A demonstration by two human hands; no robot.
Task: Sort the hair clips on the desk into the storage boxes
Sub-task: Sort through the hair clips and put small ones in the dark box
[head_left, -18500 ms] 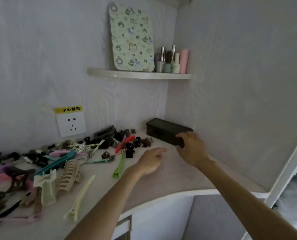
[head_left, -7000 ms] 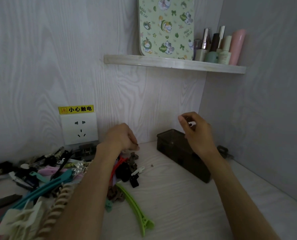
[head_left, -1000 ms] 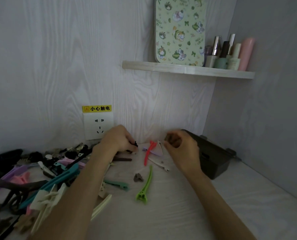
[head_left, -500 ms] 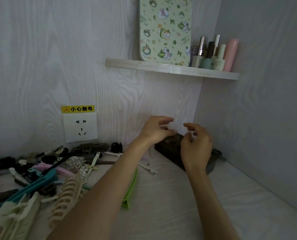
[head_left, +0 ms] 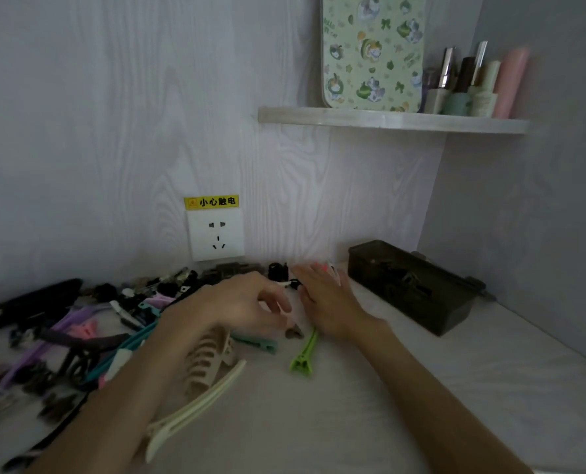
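A dark storage box (head_left: 411, 285) stands open at the desk's back right corner, with small dark clips inside. My left hand (head_left: 240, 302) hovers low over the desk centre, fingers loosely curled, and I see nothing in it. My right hand (head_left: 325, 299) lies flat and spread beside it, fingers stretched toward the wall, covering a red clip's tip (head_left: 320, 267). A lime green clip (head_left: 303, 354) lies just under my right wrist. A teal clip (head_left: 257, 342) and a tiny brown clip (head_left: 293, 333) lie below my left hand.
A big heap of hair clips (head_left: 79, 333) fills the desk's left side, with a beige claw clip (head_left: 209, 357) and a cream long clip (head_left: 195, 408) near my left forearm. A wall socket (head_left: 215, 236) sits behind. A shelf (head_left: 387, 119) holds bottles.
Both hands have come back from above the storage box and dropped left to the clips at the desk centre. The view has turned left with them.
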